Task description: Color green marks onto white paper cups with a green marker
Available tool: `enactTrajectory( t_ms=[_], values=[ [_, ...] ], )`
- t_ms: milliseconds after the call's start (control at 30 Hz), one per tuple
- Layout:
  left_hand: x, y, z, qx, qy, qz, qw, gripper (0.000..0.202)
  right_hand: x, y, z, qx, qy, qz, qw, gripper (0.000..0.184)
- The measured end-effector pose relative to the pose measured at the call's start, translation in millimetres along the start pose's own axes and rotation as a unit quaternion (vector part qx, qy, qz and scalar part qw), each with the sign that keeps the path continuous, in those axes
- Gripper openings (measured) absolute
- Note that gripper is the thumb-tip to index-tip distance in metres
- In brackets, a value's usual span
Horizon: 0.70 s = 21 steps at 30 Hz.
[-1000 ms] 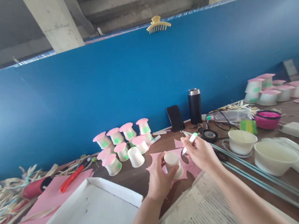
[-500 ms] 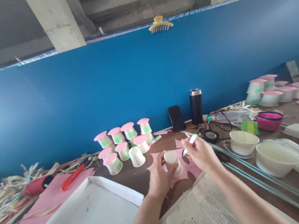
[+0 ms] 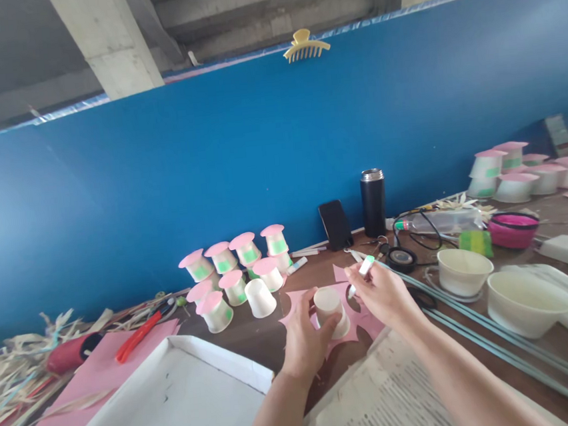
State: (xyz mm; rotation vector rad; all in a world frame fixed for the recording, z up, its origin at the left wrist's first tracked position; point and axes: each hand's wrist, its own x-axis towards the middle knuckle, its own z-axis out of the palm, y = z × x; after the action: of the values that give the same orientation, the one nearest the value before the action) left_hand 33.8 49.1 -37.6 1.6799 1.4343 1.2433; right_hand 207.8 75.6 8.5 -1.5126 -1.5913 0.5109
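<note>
Left hand [image 3: 303, 335] is wrapped around an upturned paper cup [image 3: 330, 310], base up, pinning it on the pink cutout sheet [image 3: 359, 316]. Fingers closed on the cup wall from its 7–9 o'clock side.

Right hand [image 3: 385, 292] is pinched shut on a white-and-green marker [image 3: 361, 274]. Marker's long axis runs roughly 1 o'clock to 7 o'clock, lower tip down at the pink sheet just beside the cup's 3 o'clock edge. I can't tell whether the tip actually touches the paper.

Key relation: cup sits at 9 o'clock from the right hand, very near; marker tip lies between the two hands. Left hand is the one on the cup, right is nearer the marker tip's working side. The pink sheet shows round holes and scalloped edges around the cup.

Containers:
- Group of small cups with pink caps [image 3: 234, 271] at 10 o'clock of the left hand, most with a green band; one plain upturned cup [image 3: 260, 298] nearest, no cap.
- Two white bowls [image 3: 528, 300] at 3 o'clock; contents not visible.
- Pink bowl [image 3: 512, 229] behind them, contents unclear.
- White shallow box [image 3: 172, 404] at 7 o'clock, nothing in it but a few marks.
- Black flask [image 3: 373, 202] at 12 o'clock, upright against the blue wall [image 3: 161, 184], lid on.
- More capped cups [image 3: 505, 168] far at 2 o'clock.

Newspaper [image 3: 382, 398] lies under the right forearm.
</note>
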Motion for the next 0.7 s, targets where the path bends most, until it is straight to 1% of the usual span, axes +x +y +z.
enactTrajectory(
  t_ms=[133, 333, 467, 600, 700],
  values=[
    [-0.5, 4.2, -2.2, 0.013, -0.007, -0.001, 1.000, 0.052, -0.1, 0.7, 0.0, -0.010, -0.007, -0.005, 1.000, 0.035],
    [-1.1, 8.6, -5.0, 0.086, -0.004, 0.036, 0.996, 0.046, 1.7, 5.3, 3.8, -0.048, -0.019, 0.005, 0.999, 0.027],
    [-0.5, 7.7, -4.5, 0.103, -0.003, 0.044, 0.994, 0.046, 2.9, 8.5, 6.6, -0.077, -0.026, 0.013, 0.997, 0.022],
    [-0.1, 4.6, -4.1, 0.114, 0.005, 0.057, 0.992, 0.053, 2.9, 9.2, 7.9, -0.076, -0.031, 0.011, 0.997, 0.025],
    [-0.4, 3.4, -4.8, 0.126, -0.003, 0.084, 0.989, 0.049, 2.9, 9.2, 8.5, -0.073, -0.032, 0.006, 0.997, 0.029]
  ],
)
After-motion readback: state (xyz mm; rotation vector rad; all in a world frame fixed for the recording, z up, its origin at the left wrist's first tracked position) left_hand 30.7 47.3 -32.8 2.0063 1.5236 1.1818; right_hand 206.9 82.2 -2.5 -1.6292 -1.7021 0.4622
